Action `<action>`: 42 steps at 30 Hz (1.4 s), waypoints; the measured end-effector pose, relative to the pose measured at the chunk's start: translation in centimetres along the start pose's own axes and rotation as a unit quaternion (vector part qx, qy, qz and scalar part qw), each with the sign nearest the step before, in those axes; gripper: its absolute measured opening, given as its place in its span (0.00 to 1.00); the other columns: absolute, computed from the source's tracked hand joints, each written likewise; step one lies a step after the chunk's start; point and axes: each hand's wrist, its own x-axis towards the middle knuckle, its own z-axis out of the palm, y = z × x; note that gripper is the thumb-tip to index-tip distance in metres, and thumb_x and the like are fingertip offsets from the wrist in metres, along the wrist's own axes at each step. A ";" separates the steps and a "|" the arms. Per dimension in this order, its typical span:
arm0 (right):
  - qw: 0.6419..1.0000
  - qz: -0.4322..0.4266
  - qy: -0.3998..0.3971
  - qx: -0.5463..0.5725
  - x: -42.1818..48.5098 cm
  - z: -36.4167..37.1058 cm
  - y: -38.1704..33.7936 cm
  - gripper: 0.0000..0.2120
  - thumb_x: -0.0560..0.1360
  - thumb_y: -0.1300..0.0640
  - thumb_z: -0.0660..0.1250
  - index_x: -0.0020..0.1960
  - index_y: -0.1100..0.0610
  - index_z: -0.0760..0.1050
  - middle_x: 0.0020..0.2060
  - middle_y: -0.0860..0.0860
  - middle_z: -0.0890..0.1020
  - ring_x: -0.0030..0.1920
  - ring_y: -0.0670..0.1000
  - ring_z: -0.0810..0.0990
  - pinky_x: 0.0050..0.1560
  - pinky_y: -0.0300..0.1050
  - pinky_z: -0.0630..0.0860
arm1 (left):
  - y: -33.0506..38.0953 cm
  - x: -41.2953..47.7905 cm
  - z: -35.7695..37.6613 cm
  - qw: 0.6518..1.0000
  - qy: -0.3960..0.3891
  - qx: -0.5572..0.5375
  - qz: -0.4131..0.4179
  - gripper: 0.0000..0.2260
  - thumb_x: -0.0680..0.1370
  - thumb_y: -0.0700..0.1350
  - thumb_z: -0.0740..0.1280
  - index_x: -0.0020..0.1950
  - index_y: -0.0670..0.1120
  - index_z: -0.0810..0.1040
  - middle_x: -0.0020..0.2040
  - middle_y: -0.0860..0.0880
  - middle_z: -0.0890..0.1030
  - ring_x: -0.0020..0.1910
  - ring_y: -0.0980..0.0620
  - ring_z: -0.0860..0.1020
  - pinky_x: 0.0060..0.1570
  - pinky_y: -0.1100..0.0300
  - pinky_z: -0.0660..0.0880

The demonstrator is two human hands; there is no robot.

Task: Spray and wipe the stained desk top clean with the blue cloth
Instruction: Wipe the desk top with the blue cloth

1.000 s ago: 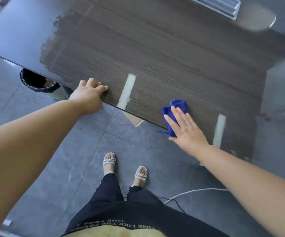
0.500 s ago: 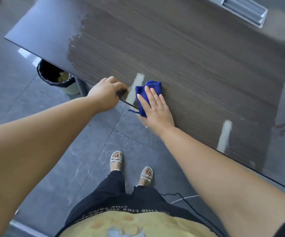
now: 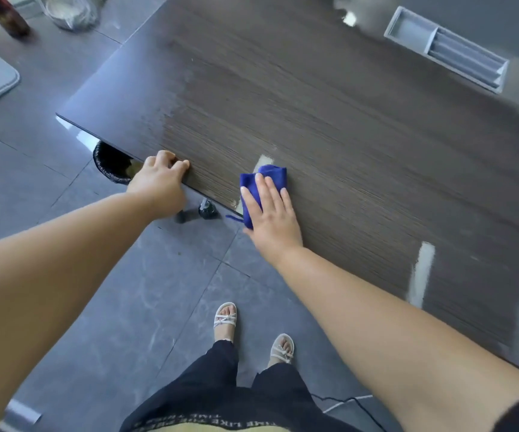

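R hand lies flat, fingers straight, pressing the blue cloth onto the dark wood surface at its front edge, centre of frame, partly over a pale streak. L hand, just left, curls its fingers over the same edge. Second pale streak at lower right. Black bin under the surface, centre left.
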 end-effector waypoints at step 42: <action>0.991 -0.053 -0.117 -0.030 12.3 -1.1 -11.5 0.31 0.82 0.50 0.52 0.77 0.55 0.38 0.76 0.58 0.39 0.76 0.56 0.39 0.73 0.54 0.39 | -7.1 2.0 -0.8 0.999 -0.026 -0.021 0.012 0.34 0.76 0.41 0.59 0.78 0.49 0.44 0.78 0.53 0.43 0.77 0.51 0.42 0.74 0.42 0.43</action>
